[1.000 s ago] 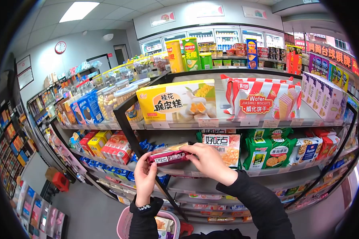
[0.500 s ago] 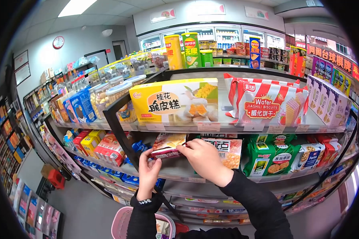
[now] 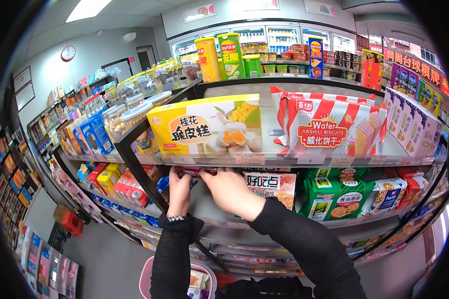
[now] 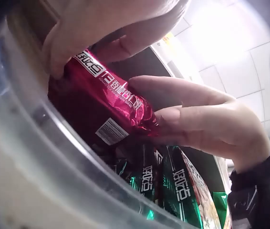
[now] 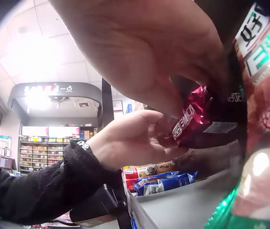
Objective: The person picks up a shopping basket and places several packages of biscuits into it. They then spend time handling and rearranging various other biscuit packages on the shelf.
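A dark red foil biscuit packet (image 4: 109,98) is held level between both hands, inside the second shelf and under the top shelf's front edge. My left hand (image 3: 179,193) grips one end, thumb on the near side. On the other end are the fingers of my right hand (image 3: 232,192), pinching its crimped foil in the left wrist view. Only a thin strip of the packet shows in the head view. Just right of the right hand stands a biscuit packet with a white label (image 3: 270,187). Blue packets (image 5: 166,183) lie beyond the left hand.
A yellow cake box (image 3: 204,127) and red-striped wafer bags (image 3: 332,124) stand on the shelf above. Green biscuit packets (image 3: 336,197) sit farther right. A black shelf post (image 3: 142,174) rises left of the left hand. Below is a pink basket (image 3: 145,279) with packets inside.
Both hands have carried the red packet forward and up, from in front of the shelf to inside it. Its pale top face, visible half a second ago, is now hidden in the head view.
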{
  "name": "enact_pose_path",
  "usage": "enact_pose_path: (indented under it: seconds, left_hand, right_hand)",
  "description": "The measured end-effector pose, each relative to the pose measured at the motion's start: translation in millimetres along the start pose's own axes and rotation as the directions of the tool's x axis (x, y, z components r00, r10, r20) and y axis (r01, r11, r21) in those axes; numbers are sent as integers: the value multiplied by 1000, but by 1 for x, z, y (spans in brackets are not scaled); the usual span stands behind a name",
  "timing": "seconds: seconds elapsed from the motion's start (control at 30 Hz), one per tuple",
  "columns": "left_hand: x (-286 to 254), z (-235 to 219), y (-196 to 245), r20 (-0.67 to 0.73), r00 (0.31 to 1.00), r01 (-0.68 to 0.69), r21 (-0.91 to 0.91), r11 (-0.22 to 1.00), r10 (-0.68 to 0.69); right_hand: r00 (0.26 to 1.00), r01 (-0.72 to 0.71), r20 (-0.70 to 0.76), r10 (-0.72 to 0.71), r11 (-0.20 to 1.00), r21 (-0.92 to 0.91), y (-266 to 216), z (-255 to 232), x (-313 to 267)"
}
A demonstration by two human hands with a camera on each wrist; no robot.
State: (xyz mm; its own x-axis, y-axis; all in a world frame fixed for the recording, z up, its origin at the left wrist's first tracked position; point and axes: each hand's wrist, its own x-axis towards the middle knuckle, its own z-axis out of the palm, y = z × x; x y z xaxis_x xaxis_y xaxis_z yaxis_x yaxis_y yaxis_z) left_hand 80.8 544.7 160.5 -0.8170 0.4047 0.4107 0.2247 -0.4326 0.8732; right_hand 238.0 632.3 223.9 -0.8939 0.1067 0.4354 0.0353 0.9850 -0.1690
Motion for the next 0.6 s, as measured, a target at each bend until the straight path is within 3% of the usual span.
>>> enact_pose_path:
  seconds: [0.03, 0.13, 0.17, 0.27, 0.37, 0.43, 0.5, 0.6]
  left_hand:
    - [2, 6, 4, -37, 999, 39, -35, 999, -40]
    - [8, 20, 17, -43, 993, 100, -136, 986, -106]
    - [10, 22, 21, -15, 992, 118, -198, 973, -123]
    - [33, 17, 8, 20, 992, 124, -272, 954, -123]
    - [51, 13, -14, 68, 997, 65, -287, 956, -47]
    - [62, 12, -23, 103, 982, 186, -411, 893, -157]
    - [69, 12, -35, 111, 982, 186, -394, 900, -154]
    - [72, 9, -46, 100, 977, 213, -353, 911, -190]
  right_hand:
    - [1000, -2, 3, 2, 1000, 2, 4, 8, 5]
    - [935, 115, -331, -124, 992, -49, 15, 22, 21]
    - [937, 114, -328, -123, 992, -47, 17, 24, 26]
    - [990, 53, -119, -71, 987, -150, 20, 32, 40]
    - [988, 39, -147, -52, 995, -87, 23, 45, 45]
    - [985, 10, -172, -29, 994, -106, 25, 43, 45]
    - [981, -15, -195, -10, 992, -122, 23, 40, 45]
    - [992, -52, -117, 39, 992, -112, 19, 33, 47]
